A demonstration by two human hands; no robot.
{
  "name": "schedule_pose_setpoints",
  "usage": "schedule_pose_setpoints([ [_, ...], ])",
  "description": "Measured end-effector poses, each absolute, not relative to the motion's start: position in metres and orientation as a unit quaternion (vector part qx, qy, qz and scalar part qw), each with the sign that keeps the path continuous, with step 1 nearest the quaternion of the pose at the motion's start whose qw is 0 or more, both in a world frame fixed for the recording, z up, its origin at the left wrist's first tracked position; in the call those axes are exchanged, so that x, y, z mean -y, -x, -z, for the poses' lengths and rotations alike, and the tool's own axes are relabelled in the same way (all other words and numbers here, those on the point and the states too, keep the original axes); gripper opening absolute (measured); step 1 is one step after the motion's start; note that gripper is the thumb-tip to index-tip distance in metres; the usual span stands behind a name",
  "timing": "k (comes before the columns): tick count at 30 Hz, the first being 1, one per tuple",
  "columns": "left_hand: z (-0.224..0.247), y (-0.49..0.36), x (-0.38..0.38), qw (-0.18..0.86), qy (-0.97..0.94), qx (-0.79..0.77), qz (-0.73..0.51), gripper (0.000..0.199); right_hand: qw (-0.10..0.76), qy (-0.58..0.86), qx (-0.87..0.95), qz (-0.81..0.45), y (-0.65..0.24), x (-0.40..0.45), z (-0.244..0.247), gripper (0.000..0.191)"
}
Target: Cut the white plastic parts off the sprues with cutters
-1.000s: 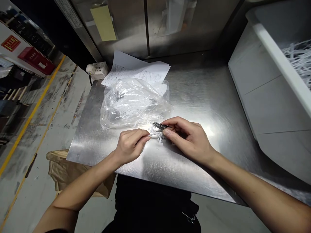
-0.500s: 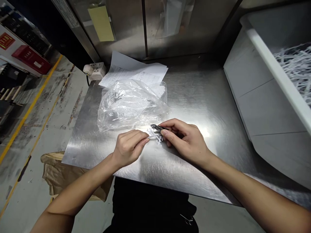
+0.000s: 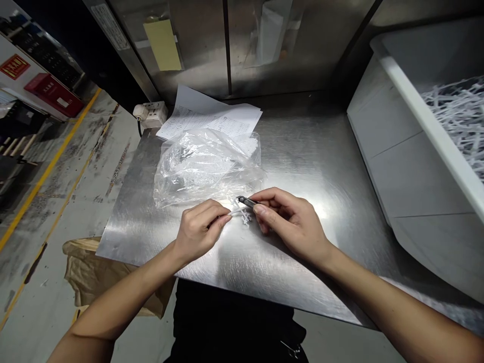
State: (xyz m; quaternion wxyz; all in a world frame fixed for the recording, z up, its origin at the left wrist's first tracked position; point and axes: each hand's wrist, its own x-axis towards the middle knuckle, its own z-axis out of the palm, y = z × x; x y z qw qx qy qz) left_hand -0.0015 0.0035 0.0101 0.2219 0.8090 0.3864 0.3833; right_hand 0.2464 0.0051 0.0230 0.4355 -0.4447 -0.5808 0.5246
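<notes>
My left hand (image 3: 202, 227) is closed, pinching the thin stem of a small white branched plastic piece (image 3: 245, 217) between thumb and fingertips. In my right hand (image 3: 289, 217) is a small dark metal nail clipper (image 3: 246, 201), gripped between thumb and index finger. Its head points left and lies over the upper branches of the white piece. Whether its jaws touch the plastic I cannot tell. Just beyond both hands, a clear plastic bag (image 3: 204, 161) of small white bits rests on the metal table (image 3: 302, 151).
A large grey bin (image 3: 393, 146) holding many white branched plastic pieces (image 3: 459, 116) stands at the right. Printed papers (image 3: 223, 118) lie behind the bag, beside a power socket (image 3: 154, 115). Brown paper (image 3: 106, 277) is below the table's left edge.
The clipper has turned slightly in my right hand, and the white piece has shifted a little beneath it. My left hand keeps its pinch. The whole view has moved slightly.
</notes>
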Motion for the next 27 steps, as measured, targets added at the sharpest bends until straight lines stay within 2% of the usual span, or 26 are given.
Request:
schedule_pose_setpoints([
  [27,-0.0079,0.0012,-0.0045,0.220,-0.807,-0.387,-0.388,0.007,0.415,0.440,0.632,-0.485,-0.2459,-0.0006,-0.0240,0.019],
])
